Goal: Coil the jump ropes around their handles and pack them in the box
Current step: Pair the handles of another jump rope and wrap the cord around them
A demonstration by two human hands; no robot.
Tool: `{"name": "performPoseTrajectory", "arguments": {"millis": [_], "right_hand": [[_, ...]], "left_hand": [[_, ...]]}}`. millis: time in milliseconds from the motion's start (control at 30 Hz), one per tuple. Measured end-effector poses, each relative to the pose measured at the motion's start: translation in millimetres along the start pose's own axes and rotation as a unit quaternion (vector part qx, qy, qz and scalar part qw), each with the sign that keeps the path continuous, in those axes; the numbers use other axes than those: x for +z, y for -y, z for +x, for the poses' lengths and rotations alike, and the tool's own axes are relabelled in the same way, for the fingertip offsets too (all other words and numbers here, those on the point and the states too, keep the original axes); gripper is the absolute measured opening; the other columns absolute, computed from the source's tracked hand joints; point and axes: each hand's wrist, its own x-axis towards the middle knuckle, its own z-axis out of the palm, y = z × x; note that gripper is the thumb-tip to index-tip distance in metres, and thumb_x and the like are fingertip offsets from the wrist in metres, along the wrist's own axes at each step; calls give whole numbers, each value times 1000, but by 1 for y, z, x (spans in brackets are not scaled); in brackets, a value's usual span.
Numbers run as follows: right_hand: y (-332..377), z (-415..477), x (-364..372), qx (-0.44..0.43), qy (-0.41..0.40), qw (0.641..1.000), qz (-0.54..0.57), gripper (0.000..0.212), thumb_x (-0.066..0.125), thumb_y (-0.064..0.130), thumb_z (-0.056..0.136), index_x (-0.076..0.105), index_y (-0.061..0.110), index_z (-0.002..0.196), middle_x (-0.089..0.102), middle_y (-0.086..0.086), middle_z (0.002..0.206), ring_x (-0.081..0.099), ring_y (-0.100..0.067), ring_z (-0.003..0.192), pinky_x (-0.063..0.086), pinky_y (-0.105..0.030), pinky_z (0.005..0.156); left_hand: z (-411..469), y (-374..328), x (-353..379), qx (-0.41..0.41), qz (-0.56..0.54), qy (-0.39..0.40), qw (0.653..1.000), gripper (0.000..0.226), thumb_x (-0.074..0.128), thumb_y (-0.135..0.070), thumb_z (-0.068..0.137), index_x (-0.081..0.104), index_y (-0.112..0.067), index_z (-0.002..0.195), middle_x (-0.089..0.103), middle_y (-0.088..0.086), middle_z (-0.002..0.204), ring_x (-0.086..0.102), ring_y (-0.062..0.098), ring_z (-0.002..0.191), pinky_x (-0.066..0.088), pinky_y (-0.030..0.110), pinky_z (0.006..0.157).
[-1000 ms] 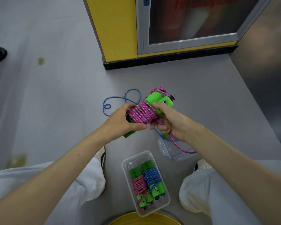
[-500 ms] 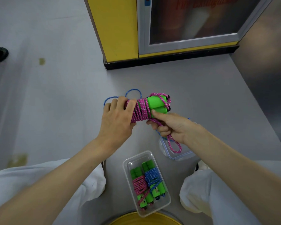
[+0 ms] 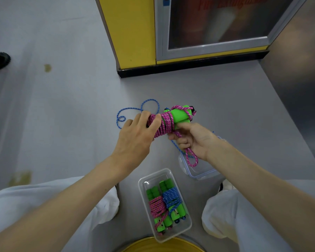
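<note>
Over the grey floor (image 3: 62,106), my left hand (image 3: 135,140) has rolled from beneath the pink rope (image 3: 162,127) to on top of it, fingers curled round the coil on the green handles (image 3: 180,116). My right hand (image 3: 193,140) pinches the loose tail (image 3: 192,160) just under the handles, fingers curled. That tail, long and trailing a second ago, is now a short loop. I judge the winding nearly done, with only a tuck left before the bundle goes into the box (image 3: 154,173) between my knees, where two coiled ropes (image 3: 157,206) already lie. A blue rope (image 3: 150,102) waits uncoiled on the floor, running toward the lid (image 3: 200,174). Red lettering in the cabinet (image 3: 131,33) window is too blurred and cropped to read.
</note>
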Motion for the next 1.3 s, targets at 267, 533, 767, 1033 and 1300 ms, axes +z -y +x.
{"name": "performPoseTrajectory", "arguments": {"millis": [267,533,767,1033,1300], "right_hand": [[-3,-3,2,2,-4,1000,-15,57,54,64,82,55,8,91,52,-6,64,29,-9,42,23,-17,35],[5,2,-3,-52,-99,991,-75,37,66,50,80,54,15,75,54,-4,56,27,-6,36,20,-16,31],[5,-8,7,-108,12,986,-122,27,60,40,87,57,14,83,54,-5,62,30,-8,43,21,-20,43],[7,-10,4,-103,10,990,-93,30,56,42,90,55,13,82,53,3,55,33,-8,45,28,-18,41],[3,-6,3,-100,-31,991,-80,30,56,24,94,55,3,73,56,-8,59,32,-5,35,23,-15,36]], "left_hand": [[0,-4,-3,97,90,-66,989,59,53,4,64,42,-5,121,59,22,106,59,34,80,50,39,67],[2,-12,-10,-102,-262,98,955,52,63,-50,82,47,-23,123,48,-6,111,54,10,87,43,25,70],[17,0,-25,-360,-606,239,668,62,59,-56,75,52,-20,124,66,3,108,67,16,89,51,21,69],[16,-2,-28,-330,-627,272,651,67,72,-36,66,52,-21,128,66,2,102,67,12,73,51,20,59],[12,1,-16,-268,-472,194,817,73,83,-36,67,45,-27,129,56,-18,102,57,1,92,48,13,74]]}}
